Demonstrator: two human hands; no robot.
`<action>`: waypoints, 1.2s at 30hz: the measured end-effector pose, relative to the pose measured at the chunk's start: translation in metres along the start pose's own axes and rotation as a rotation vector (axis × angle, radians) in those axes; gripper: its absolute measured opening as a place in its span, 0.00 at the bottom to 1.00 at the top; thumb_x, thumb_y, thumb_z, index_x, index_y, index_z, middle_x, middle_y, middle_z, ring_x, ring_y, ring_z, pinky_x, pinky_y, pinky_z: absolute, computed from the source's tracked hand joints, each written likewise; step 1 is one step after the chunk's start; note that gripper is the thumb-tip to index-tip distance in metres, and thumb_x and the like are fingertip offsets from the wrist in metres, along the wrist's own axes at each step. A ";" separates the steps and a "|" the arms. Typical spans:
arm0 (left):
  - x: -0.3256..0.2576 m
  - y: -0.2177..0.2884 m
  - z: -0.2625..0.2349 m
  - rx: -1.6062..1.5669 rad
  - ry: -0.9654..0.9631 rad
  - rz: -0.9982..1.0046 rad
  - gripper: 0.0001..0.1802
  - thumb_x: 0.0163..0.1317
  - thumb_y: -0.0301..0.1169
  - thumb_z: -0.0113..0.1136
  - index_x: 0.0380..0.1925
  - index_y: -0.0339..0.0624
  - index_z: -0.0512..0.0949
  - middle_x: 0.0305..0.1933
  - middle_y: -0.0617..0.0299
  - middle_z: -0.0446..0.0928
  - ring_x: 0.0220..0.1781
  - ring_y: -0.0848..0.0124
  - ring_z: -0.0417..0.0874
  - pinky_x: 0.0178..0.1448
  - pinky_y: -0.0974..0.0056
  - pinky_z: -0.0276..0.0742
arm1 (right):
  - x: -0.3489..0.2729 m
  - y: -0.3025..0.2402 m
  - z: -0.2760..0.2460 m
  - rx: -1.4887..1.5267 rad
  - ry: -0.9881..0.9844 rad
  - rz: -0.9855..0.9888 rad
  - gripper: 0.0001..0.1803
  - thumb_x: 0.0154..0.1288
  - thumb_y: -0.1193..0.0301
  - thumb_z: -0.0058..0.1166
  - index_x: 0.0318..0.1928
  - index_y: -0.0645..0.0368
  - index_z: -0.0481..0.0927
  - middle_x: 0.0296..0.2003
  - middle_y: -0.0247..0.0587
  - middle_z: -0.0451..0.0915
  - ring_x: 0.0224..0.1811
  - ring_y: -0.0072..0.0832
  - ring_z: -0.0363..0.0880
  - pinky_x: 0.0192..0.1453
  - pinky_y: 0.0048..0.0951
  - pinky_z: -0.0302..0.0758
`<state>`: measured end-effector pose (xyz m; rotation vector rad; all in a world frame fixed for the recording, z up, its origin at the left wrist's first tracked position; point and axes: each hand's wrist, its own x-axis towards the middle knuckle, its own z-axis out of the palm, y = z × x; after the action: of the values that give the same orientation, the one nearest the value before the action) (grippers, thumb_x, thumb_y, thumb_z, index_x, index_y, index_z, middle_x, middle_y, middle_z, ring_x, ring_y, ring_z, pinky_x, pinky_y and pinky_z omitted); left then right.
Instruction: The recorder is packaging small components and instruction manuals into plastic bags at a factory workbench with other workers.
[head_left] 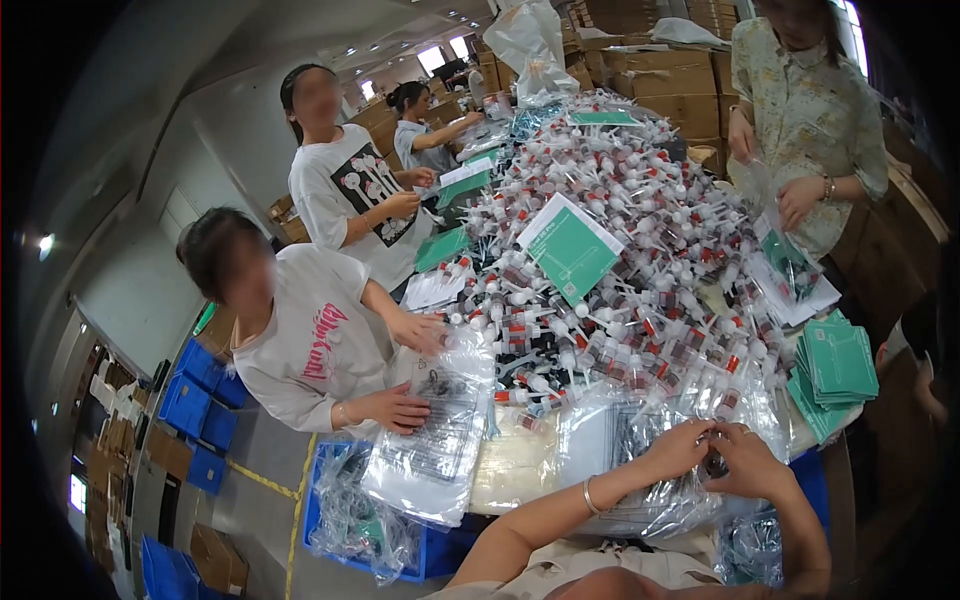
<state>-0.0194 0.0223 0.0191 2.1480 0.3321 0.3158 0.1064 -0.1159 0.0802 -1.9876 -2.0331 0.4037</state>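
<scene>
Both my hands meet low on the right, over a stack of clear plastic bags (640,500) with papers inside. My left hand (683,447), a bangle on its wrist, has its fingers curled and pressed together. Opposite it, my right hand (748,462) bends its fingers inward. Between them shows a small dark patch (714,464) under shiny plastic, too hidden to name. Just beyond my hands rises a large heap of small clear bottles (640,210) with white nozzles and red parts. A green-and-white leaflet (575,250) lies on the heap.
A co-worker's hands at left press a clear bag with a printed sheet (425,440). Others stand along both sides of the table. Green booklets (838,362) are stacked at right. A blue crate (430,550) with crumpled bags stands below; cardboard boxes (660,80) fill the back.
</scene>
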 end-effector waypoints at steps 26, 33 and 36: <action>-0.023 0.078 -0.048 0.427 0.085 0.068 0.33 0.49 0.19 0.47 0.61 0.44 0.63 0.60 0.48 0.68 0.48 0.49 0.77 0.46 0.53 0.76 | -0.032 0.005 0.003 0.099 0.083 -0.074 0.18 0.56 0.60 0.57 0.40 0.62 0.78 0.40 0.48 0.78 0.46 0.43 0.75 0.52 0.40 0.70; -0.018 0.051 -0.035 0.244 -0.035 0.018 0.31 0.49 0.19 0.46 0.58 0.42 0.66 0.59 0.46 0.69 0.55 0.51 0.75 0.53 0.56 0.74 | -0.074 0.044 -0.033 0.306 0.579 0.145 0.08 0.56 0.72 0.57 0.38 0.56 0.79 0.35 0.42 0.80 0.42 0.44 0.77 0.49 0.39 0.72; -0.016 0.042 -0.020 0.216 -0.077 0.040 0.31 0.50 0.20 0.46 0.59 0.42 0.66 0.60 0.47 0.69 0.55 0.51 0.74 0.54 0.56 0.73 | -0.090 0.089 -0.064 -0.042 0.686 0.254 0.14 0.51 0.74 0.60 0.42 0.55 0.78 0.45 0.40 0.77 0.52 0.41 0.72 0.56 0.38 0.68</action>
<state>-0.0361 0.0093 0.0631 2.3748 0.2906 0.2275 0.2156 -0.2035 0.1059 -2.0325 -1.3806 -0.2558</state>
